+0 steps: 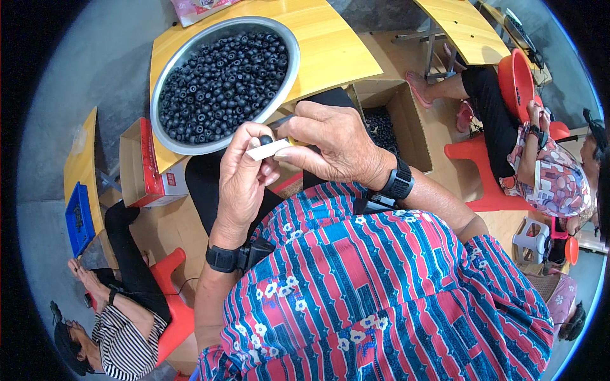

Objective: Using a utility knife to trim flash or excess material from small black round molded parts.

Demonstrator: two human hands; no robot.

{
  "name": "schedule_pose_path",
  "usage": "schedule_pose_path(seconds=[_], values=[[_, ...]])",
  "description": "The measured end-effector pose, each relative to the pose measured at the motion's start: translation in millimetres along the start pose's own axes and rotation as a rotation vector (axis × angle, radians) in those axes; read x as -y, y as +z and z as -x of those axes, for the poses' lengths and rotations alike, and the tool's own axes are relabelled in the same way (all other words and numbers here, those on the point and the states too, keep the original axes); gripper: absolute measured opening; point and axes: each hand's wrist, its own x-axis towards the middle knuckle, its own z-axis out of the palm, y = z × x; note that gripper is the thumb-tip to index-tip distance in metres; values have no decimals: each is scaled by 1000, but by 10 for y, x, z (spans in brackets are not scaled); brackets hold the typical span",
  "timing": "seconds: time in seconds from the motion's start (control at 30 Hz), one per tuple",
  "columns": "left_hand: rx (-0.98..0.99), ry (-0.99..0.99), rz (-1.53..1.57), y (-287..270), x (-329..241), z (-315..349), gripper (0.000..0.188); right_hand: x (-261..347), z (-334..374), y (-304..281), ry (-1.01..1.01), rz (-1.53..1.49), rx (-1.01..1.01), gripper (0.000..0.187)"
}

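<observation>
My left hand point(244, 174) is closed, pinching a small round black part point(265, 140) between thumb and fingers. Closed too, my right hand point(330, 143) grips a flat white strip-like tool point(268, 150) with a bit of yellow by the fingers. The strip's edge lies against or just in front of the black part; its exact contact cannot be told. Just beyond both hands is a wide metal basin point(294, 66) heaped with small black ring-shaped parts point(222, 86), standing at the edge of a yellow table point(330, 47).
Right of my hands, an open cardboard box point(410, 108) on the floor holds more black parts. To the left stands a red-and-white carton point(152, 168). A person on a red stool works beside a blue tray point(79, 219); another at right has a red basin point(516, 82).
</observation>
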Motion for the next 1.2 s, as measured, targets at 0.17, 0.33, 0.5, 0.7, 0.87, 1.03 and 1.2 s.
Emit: schedule_pose_path(seconds=[0.17,0.33,0.5,0.7,0.87,1.03,1.2], values=[[27,-16,-6,-8,22,-3,26,-17,3,29,64,-9,-27,23],[-9,-25,0,22,3,2,26,-63,33,24,-12,-19,10,28],[-7,-15,12,23,8,-6,26,-57,39,14,-22,-8,30,28],[-5,-24,25,4,11,0,27,-46,31,16,-30,-2,18,27],[13,-31,3,-21,26,-3,27,-8,12,-12,14,-23,8,20],[4,-32,-4,-2,10,-1,30,-29,9,-8,-10,-22,10,21],[27,-59,11,-38,19,-1,27,-38,18,-9,-2,-33,38,22]])
